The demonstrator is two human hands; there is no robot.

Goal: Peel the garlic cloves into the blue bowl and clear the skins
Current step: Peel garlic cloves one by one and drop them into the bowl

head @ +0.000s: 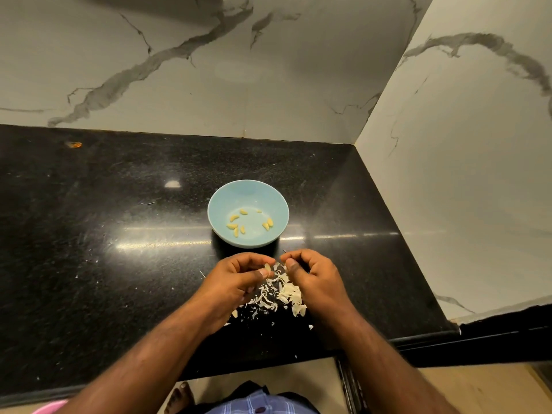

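Garlic clove, pale and partly skinned, pinched between the thumb and curled fingers of the left hand, just above the desk. The right hand sits just beside the left, fingertips nearly meeting; its fingers are curled and its thumb presses against the forefinger, apparently pinching a scrap of skin, though what it holds is too small to tell for certain. Below and between the two hands lies a loose heap of skins, white and papery, spread on the dark polished desk and reaching toward the near edge under the right wrist. A few stray flakes lie farther out on both sides. Just beyond the hands stands the blue bowl, upright and apart from them, holding several peeled cloves, yellowish, scattered over its bottom. Behind the bowl rises a marble wall with grey veins; a second marble panel meets it on the right-hand side. Both forearms enter from the near edge.
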